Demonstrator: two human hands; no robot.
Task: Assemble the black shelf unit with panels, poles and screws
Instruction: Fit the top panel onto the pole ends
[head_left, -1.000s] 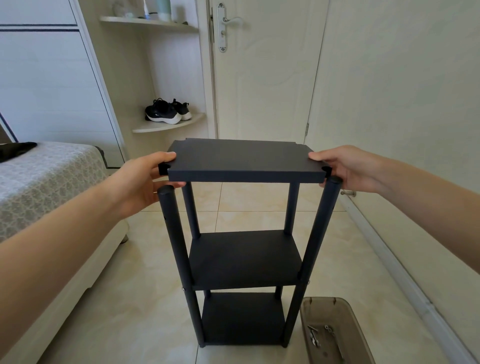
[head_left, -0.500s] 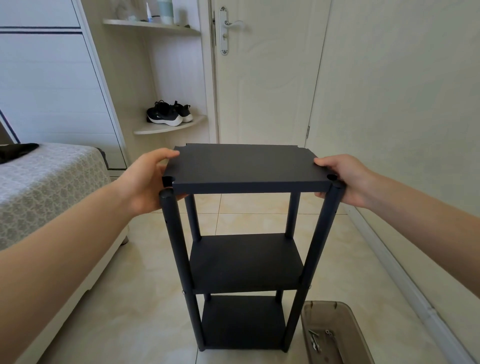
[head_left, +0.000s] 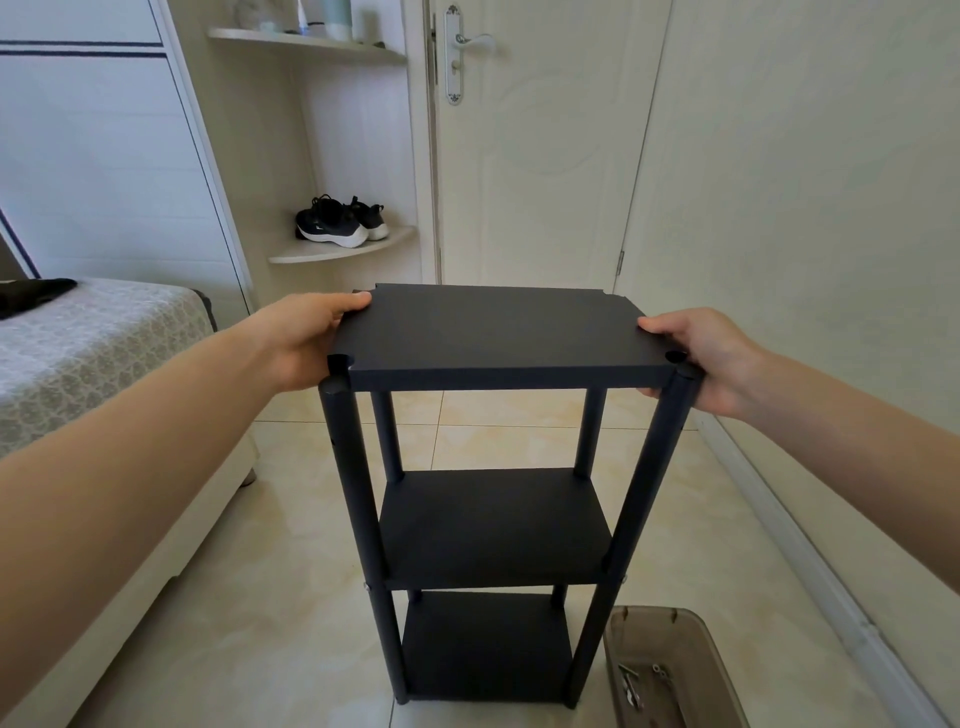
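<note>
While screws (head_left: 631, 686) lie loose in the brown tray (head_left: 670, 621) on the floor (head_left: 260, 623) at near right, 2 lower panels (head_left: 493, 525) look fixed between 4 poles.

Step in hand, I'd say: fitting the top panel (head_left: 493, 332). It sits close over near left pole (head_left: 353, 493) and near right pole (head_left: 644, 493), corner notches apparently not seated.

Left hand (head_left: 301, 343) and right hand (head_left: 711, 358) each grip a side edge, thumb on top, fingers (head_left: 655, 393) curled under.

Next: align notches to the pole tops, level the panel, then screw.
</note>
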